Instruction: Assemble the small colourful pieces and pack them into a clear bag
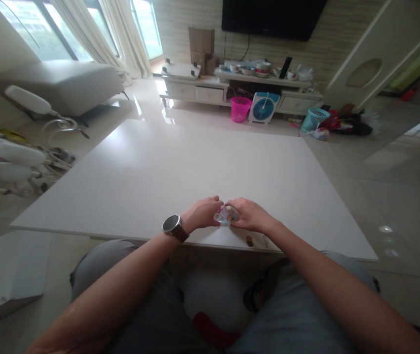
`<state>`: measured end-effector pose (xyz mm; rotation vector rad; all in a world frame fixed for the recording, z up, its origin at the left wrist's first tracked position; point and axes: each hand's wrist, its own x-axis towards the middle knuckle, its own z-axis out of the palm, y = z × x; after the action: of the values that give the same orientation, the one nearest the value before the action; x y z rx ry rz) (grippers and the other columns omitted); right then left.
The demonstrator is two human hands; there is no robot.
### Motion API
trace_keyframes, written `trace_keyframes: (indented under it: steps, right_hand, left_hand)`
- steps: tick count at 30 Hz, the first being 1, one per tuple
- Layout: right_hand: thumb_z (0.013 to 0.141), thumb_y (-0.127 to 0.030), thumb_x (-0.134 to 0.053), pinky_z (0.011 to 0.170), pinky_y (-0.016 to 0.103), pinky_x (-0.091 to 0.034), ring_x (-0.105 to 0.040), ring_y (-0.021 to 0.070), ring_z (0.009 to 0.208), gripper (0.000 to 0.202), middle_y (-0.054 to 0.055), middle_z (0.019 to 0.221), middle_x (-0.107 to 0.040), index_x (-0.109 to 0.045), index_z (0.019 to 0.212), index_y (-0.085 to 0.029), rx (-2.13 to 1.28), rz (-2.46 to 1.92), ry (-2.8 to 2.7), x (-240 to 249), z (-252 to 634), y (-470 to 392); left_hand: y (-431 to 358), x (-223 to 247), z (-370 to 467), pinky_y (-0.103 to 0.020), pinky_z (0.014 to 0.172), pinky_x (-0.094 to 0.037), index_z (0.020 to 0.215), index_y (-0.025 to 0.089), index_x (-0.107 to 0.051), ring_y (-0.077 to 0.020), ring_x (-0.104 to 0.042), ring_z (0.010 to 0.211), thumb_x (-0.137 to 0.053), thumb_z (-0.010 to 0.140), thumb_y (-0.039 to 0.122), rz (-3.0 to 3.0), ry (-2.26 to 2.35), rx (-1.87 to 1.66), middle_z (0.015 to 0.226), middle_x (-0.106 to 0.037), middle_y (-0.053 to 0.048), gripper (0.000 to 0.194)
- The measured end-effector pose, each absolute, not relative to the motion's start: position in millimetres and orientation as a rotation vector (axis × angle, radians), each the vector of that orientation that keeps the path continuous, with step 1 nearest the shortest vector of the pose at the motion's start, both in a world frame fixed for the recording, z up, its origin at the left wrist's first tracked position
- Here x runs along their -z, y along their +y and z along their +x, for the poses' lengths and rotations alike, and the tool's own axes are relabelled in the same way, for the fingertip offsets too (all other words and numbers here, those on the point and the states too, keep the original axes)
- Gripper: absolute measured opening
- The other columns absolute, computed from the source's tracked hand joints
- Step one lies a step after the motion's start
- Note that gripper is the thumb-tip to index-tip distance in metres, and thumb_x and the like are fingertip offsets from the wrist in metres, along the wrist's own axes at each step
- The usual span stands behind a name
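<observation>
Both my hands meet over the near edge of a large white table (180, 167). My left hand (203, 212), with a dark wristwatch (173, 225) on the wrist, and my right hand (250, 214) are closed on a small clear plastic packet (226, 215) with colourful print. The packet rests on or just above the tabletop between my fingertips. Two tiny items (256, 240) lie on the table edge right below my right hand; what they are is too small to tell.
A grey sofa (58, 86) stands at far left, a white drying rack (11, 157) beside the table's left. Beyond are a TV cabinet (239, 83) with dishes, a pink basket (240, 108), a blue fan (264, 107) and a teal basket (314, 118). A white board (7, 275) lies at lower left.
</observation>
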<state>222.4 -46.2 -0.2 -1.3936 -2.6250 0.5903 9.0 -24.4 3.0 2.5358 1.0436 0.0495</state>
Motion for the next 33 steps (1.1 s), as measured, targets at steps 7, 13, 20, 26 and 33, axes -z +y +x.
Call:
trace_keyframes:
  steps: [7, 13, 20, 26, 33]
  right_hand:
    - [0.078, -0.03, -0.072, 0.086, 0.032, -0.045, -0.061, 0.0232, 0.101, 0.043, 0.007, 0.107, -0.069, -0.062, 0.119, -0.023, -0.604, -1.426, -2.623, -2.6, 222.7, -48.8]
    - [0.078, -0.031, -0.073, 0.086, 0.032, -0.045, -0.06, 0.0241, 0.103, 0.044, 0.008, 0.108, -0.068, -0.062, 0.12, -0.023, -0.58, -1.423, -2.62, -3.6, 224.3, -49.1]
    - [0.079, -0.03, -0.072, 0.087, 0.033, -0.045, -0.061, 0.0245, 0.102, 0.042, 0.009, 0.109, -0.068, -0.062, 0.118, -0.02, -0.575, -1.326, -2.593, 3.2, 226.3, -45.0]
    - [0.077, -0.029, -0.073, 0.087, 0.033, -0.045, -0.061, 0.0243, 0.102, 0.044, 0.009, 0.11, -0.067, -0.061, 0.119, -0.02, -0.603, -1.294, -2.574, 4.8, 227.4, -46.1]
    - [0.078, -0.031, -0.073, 0.088, 0.033, -0.044, -0.06, 0.0243, 0.102, 0.044, 0.009, 0.11, -0.067, -0.061, 0.119, -0.02, -0.581, -1.335, -2.603, 5.6, 227.3, -46.4]
  left_hand:
    - [-25.2, -4.6, 8.0, -0.028, 0.07, -0.047, 0.103, 0.022, -0.063, -0.0195, -0.063, 0.085, -0.072, 0.079, 0.038, 2.527, 1.043, -0.049, 0.104, -0.06, -0.005, 0.03]
    - [-26.7, -5.6, 6.9, -0.029, 0.07, -0.047, 0.103, 0.022, -0.063, -0.0194, -0.062, 0.084, -0.07, 0.081, 0.039, 2.54, 1.037, -0.069, 0.104, -0.061, -0.005, 0.028]
    - [-25.9, -9.1, 9.4, -0.027, 0.072, -0.046, 0.105, 0.022, -0.063, -0.0186, -0.063, 0.087, -0.072, 0.079, 0.036, 2.539, 1.067, -0.04, 0.105, -0.061, -0.005, 0.03]
    - [-27.2, -9.5, 9.1, -0.026, 0.072, -0.047, 0.105, 0.022, -0.063, -0.0178, -0.063, 0.085, -0.071, 0.08, 0.037, 2.528, 1.059, -0.049, 0.105, -0.061, -0.005, 0.03]
    - [-26.8, -4.7, 8.3, -0.026, 0.073, -0.047, 0.105, 0.022, -0.063, -0.0185, -0.063, 0.09, -0.071, 0.081, 0.039, 2.549, 1.054, -0.063, 0.105, -0.06, -0.005, 0.03]
